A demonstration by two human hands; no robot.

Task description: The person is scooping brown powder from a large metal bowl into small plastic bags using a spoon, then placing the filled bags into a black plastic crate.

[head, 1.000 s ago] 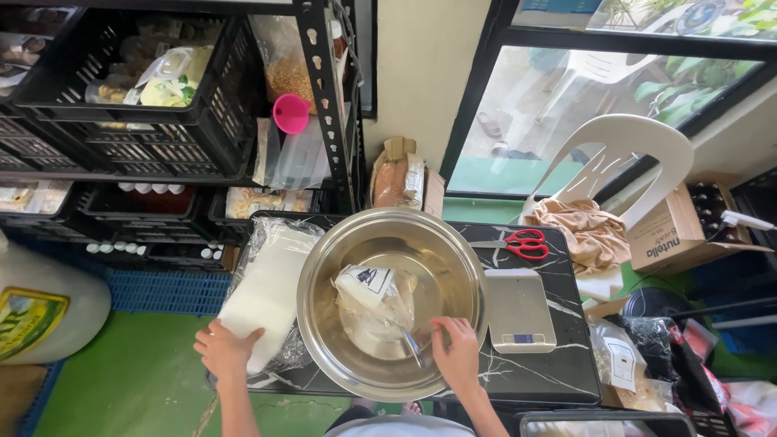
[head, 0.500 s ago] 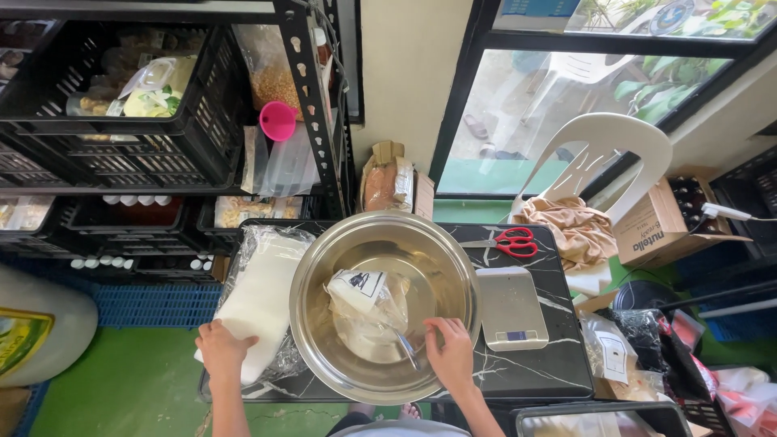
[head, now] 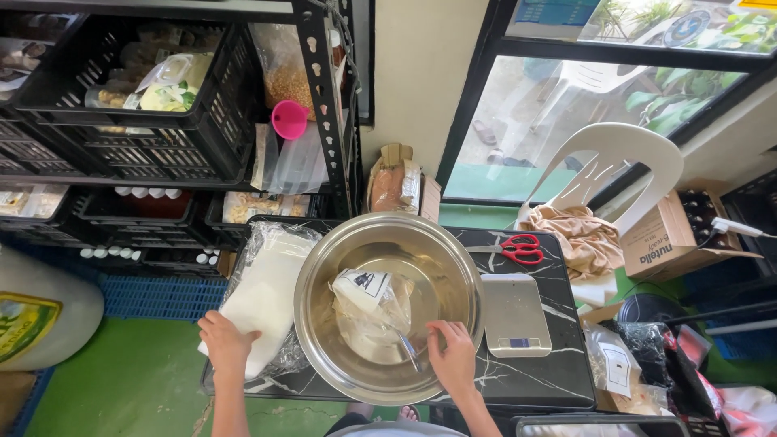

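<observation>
While I look down from the head camera, my right hand (head: 453, 356) sits over the near rim of the steel bowl (head: 388, 311), fingers curled loosely around a slim metal spoon (head: 407, 348); its handle is pinched at the fingertips. The small clear pouch (head: 368, 303) lies in the bowl's middle, just beyond and to the left of that hand, with the spoon's far end reaching toward it. My left hand (head: 227, 344) rests flat, fingers spread, on the near end of the big bag of white powder (head: 263, 299), pressing it rather than gripping.

Compared with a second ago, the left hand has slid closer to the bowl along the bag, while the right hand stays at the rim with the spoon.

The spoon's long axis runs diagonally, handle toward me and to the right, its tip up-left. The bag's long axis runs away from me, beside the bowl on the black marbled counter (head: 550, 372).

Farther right stand a grey kitchen scale (head: 514, 311) and, beyond it, red-handled scissors (head: 518, 248).
</observation>
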